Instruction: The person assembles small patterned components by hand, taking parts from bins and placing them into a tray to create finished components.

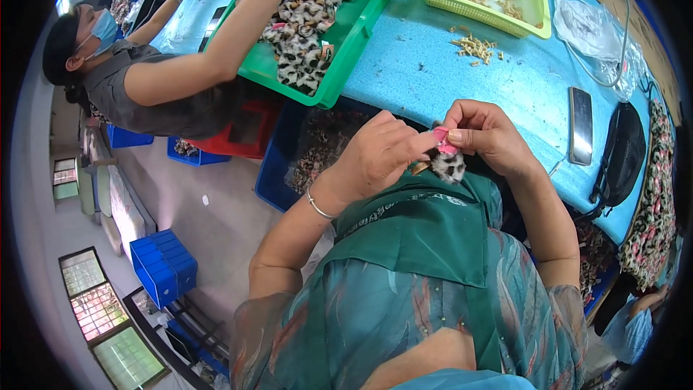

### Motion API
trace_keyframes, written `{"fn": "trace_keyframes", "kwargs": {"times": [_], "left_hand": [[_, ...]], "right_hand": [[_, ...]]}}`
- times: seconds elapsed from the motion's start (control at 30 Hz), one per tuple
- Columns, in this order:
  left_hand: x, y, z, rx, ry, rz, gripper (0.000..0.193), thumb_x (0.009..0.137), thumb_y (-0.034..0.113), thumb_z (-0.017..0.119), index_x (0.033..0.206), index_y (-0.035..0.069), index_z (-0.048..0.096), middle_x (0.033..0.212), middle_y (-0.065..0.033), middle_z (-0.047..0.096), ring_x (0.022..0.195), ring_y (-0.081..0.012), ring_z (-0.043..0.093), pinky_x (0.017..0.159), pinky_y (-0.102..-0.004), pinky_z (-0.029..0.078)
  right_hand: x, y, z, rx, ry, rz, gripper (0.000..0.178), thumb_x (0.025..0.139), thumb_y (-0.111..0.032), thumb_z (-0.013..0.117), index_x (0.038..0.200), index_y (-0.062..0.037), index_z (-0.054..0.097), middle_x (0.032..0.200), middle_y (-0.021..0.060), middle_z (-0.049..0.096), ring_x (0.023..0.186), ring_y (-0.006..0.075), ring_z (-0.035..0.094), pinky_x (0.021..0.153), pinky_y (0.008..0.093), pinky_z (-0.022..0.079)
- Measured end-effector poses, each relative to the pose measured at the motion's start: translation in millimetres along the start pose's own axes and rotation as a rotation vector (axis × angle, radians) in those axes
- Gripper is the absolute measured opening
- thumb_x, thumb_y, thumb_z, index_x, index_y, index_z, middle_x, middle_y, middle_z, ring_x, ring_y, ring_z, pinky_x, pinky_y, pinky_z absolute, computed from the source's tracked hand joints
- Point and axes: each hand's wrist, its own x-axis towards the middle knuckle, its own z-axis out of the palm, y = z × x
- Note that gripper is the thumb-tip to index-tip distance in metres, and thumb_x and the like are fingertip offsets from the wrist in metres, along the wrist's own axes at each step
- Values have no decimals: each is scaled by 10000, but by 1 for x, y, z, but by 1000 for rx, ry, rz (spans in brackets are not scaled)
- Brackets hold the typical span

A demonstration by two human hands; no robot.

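Note:
Between my hands, just over my lap at the table edge, is a small spotted black-and-white plush piece point(450, 168) with a pink part at its top. My left hand point(379, 150) has its fingers closed on the pink part from the left. From the other side my right hand point(487, 133) pinches the same part between thumb and fingers. A small tan tag-like bit hangs beside the plush, below my left fingers. What the fingertips cover is hidden.
A green tray point(346, 65) heaped with spotted plush pieces stands at the far left, a co-worker reaching over it. Beyond my hands are a yellow basket point(530, 23) of small tan pieces, a phone point(580, 126) and a black pouch point(622, 152). A blue bin point(271, 177) sits below.

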Motion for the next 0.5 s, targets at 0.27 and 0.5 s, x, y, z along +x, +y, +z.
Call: {"fn": "trace_keyframes", "kwargs": {"times": [0.27,0.5], "left_hand": [[-12,-9,5,5,-273,-18,230,758,152,705,950,68,609,748,-62,531,660,-240,501,618,-351,381],[-16,-1,32,81,-101,-217,338,754,367,738,921,98,620,769,-48,466,706,-226,476,639,-368,335]], "right_hand": [[0,9,0,-36,-32,47,105,858,-86,661,858,-6,592,813,59,659,718,96,595,661,228,470],[20,52,-2,40,196,24,92,883,-90,626,891,-2,599,821,53,649,709,87,584,629,232,459]]}}
